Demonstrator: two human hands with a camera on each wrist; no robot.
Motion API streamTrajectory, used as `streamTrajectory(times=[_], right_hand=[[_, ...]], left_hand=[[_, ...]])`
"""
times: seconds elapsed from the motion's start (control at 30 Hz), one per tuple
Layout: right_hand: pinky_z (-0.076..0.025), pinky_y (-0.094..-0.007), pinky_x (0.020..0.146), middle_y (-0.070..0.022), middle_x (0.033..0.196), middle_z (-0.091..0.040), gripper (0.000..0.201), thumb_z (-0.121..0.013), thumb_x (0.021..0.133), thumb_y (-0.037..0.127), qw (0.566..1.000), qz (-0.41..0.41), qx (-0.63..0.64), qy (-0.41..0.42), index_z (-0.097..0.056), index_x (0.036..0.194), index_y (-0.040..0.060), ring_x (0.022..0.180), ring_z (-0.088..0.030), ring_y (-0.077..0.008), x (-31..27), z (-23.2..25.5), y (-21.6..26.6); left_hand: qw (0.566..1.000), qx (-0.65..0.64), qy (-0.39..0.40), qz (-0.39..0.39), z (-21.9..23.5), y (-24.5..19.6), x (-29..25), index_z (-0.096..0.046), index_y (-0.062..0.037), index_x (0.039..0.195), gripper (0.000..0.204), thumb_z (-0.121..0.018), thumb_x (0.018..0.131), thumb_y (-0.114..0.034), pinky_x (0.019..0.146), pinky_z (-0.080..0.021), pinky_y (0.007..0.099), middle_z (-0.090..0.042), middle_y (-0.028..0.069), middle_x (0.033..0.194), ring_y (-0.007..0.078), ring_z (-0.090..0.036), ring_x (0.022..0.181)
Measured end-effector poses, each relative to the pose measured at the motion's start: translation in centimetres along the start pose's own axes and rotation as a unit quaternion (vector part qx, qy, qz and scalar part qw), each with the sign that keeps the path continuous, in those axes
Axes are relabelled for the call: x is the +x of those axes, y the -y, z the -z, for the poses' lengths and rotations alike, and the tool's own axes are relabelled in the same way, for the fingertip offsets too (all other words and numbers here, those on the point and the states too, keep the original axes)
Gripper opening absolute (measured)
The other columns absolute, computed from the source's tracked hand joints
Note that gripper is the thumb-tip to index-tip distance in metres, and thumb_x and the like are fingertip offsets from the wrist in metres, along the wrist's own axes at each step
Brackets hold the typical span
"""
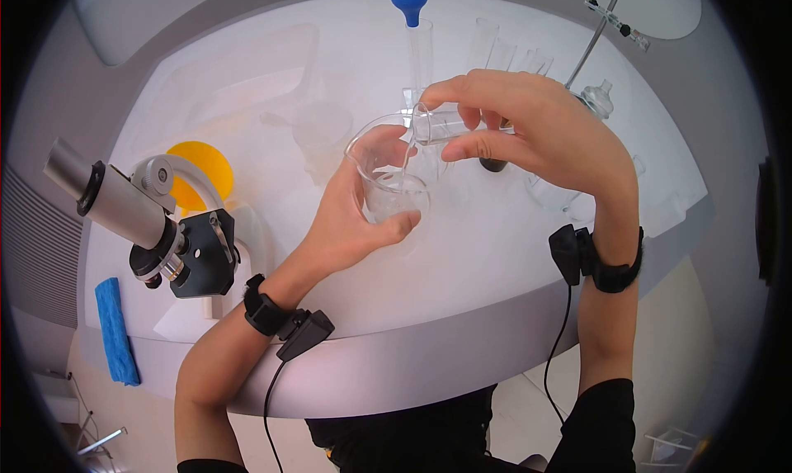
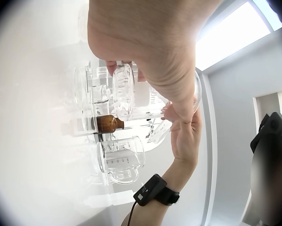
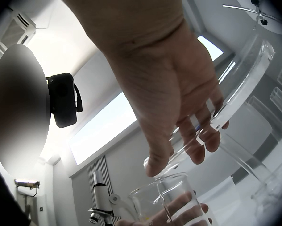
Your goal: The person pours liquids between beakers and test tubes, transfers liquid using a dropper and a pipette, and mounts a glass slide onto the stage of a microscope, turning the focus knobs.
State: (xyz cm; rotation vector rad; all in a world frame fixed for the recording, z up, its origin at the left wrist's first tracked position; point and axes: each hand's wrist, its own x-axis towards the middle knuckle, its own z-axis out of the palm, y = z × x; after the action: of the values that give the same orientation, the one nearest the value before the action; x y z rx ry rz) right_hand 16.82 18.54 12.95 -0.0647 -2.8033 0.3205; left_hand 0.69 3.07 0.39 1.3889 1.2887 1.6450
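Observation:
My left hand grips a clear glass beaker, its thumb and fingers around the wall. Printed volume marks show on the beaker in the left wrist view. My right hand holds a clear glass cylinder between thumb and fingers. The cylinder lies tilted nearly flat, its mouth right at the beaker's rim. From that mouth a thin clear streak runs down into the beaker, where a little clear liquid shows at the bottom. Behind the right hand stands a brown glass bottle, mostly covered in the head view.
A microscope stands at the left, with a yellow round piece behind it and a blue cloth at the edge. Behind the hands are a blue rubber bulb, upright glass tubes and a metal stand.

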Motion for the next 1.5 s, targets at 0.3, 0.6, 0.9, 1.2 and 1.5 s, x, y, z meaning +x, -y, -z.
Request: streamTrajectory(times=[0.3, 0.6, 0.9, 1.2, 1.5], right_hand=[[-0.044, -0.0341, 0.061, -0.0064, 0.076, -0.058, 0.039, -0.067, 0.086, 0.04, 1.0, 0.004, 0.005, -0.004, -0.065, 0.113, 0.012, 0.068, -0.056, -0.0219, 0.0, 0.1, -0.4], [-0.044, -0.0341, 0.061, -0.0051, 0.075, -0.058, 0.041, -0.068, 0.084, 0.042, 1.0, 0.015, -0.005, -0.012, -0.066, 0.113, 0.0124, 0.068, -0.055, -0.0211, -0.1, 0.0, -0.6], [-0.042, -0.0296, 0.058, -0.0043, 0.078, -0.059, 0.045, -0.074, 0.079, 0.039, 0.998, 0.044, -0.018, -0.028, -0.068, 0.114, 0.0113, 0.067, -0.052, -0.0177, -0.1, -0.3, -0.9], [-0.041, -0.0305, 0.06, -0.0039, 0.078, -0.057, 0.045, -0.073, 0.079, 0.041, 0.997, 0.059, -0.025, -0.041, -0.069, 0.113, 0.0124, 0.069, -0.051, -0.0185, -0.3, -0.4, -0.9], [-0.04, -0.0311, 0.062, -0.0031, 0.077, -0.056, 0.044, -0.072, 0.078, 0.041, 0.996, 0.069, -0.036, -0.049, -0.069, 0.113, 0.0141, 0.07, -0.051, -0.0188, -0.3, -0.5, -0.8]], left_hand=[[1.0, 0.023, 0.001, -0.018, 0.1, 0.1, 0.1, -0.035, -0.0065, 0.141, 0.082, -0.073, 0.069, -0.014, 0.103, -0.036, 0.0391, -0.049, 0.0106, 0.122, 0.0231, -0.046, 0.118], [1.0, 0.012, -0.005, -0.009, 0.0, 0.0, 0.1, -0.036, -0.0068, 0.141, 0.082, -0.074, 0.069, -0.015, 0.103, -0.036, 0.039, -0.05, 0.0107, 0.122, 0.0227, -0.046, 0.117], [1.0, 0.017, -0.006, -0.01, 0.0, 0.1, 0.1, -0.036, -0.0073, 0.14, 0.081, -0.074, 0.068, -0.014, 0.104, -0.035, 0.039, -0.049, 0.0101, 0.122, 0.0223, -0.046, 0.117], [1.0, 0.012, -0.008, -0.009, 0.0, 0.1, 0.2, -0.036, -0.0074, 0.14, 0.082, -0.074, 0.067, -0.015, 0.104, -0.035, 0.0391, -0.049, 0.0099, 0.121, 0.0224, -0.045, 0.118], [1.0, 0.008, -0.011, -0.003, -0.1, -0.1, 0.2, -0.035, -0.0063, 0.141, 0.083, -0.074, 0.067, -0.015, 0.105, -0.035, 0.0381, -0.048, 0.0113, 0.121, 0.023, -0.047, 0.118]])
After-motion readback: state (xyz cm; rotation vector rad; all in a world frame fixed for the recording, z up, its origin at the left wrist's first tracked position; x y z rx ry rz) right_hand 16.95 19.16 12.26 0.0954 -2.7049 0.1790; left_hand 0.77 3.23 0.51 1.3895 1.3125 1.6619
